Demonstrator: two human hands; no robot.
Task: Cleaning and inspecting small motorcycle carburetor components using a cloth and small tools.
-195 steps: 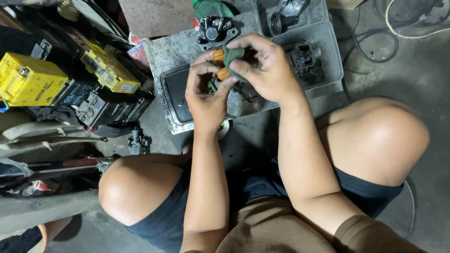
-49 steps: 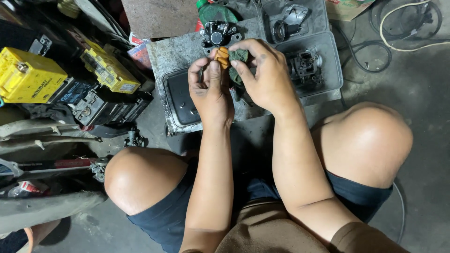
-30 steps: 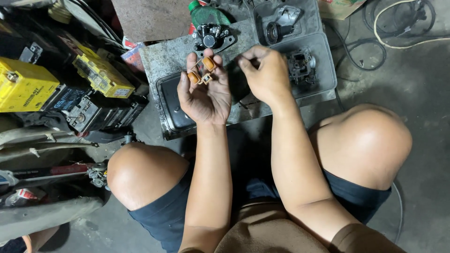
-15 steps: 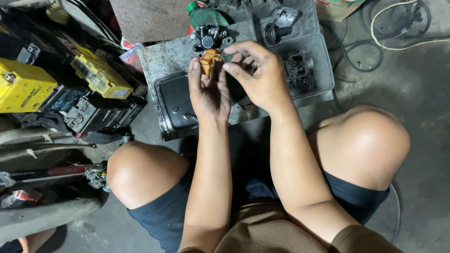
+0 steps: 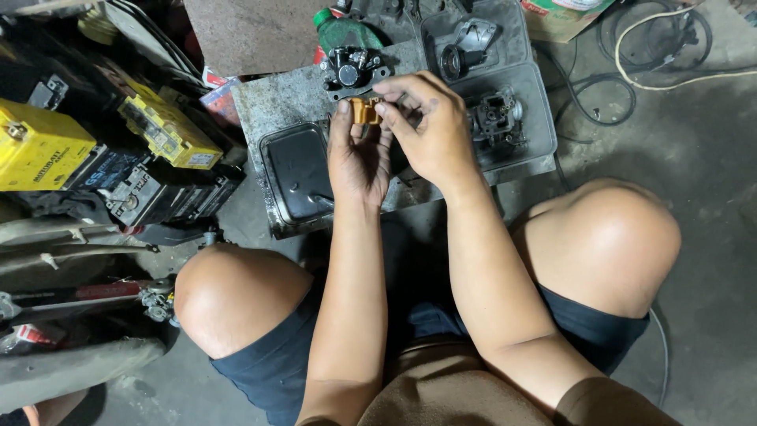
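Observation:
A small orange part [image 5: 363, 110] is pinched between the fingertips of both hands above a grey metal tray [image 5: 272, 102]. My left hand [image 5: 357, 154] holds it from below with the palm turned up. My right hand [image 5: 430, 126] grips it from the right with thumb and forefinger. Just beyond the fingers, a black metal engine part [image 5: 348, 69] lies on the tray. A dark rectangular cover [image 5: 298, 173] rests on the tray left of my left wrist.
Grey plastic trays [image 5: 527, 118] with more metal parts sit behind my right hand. A green bottle [image 5: 341, 31] lies at the back. Yellow and black batteries [image 5: 165, 134] are stacked at left. Cables [image 5: 631, 71] lie on the floor at right. My bare knees flank the arms.
The hands parted about a second ago, then came together again on the orange part. They now hold it slightly lower and closer to me.

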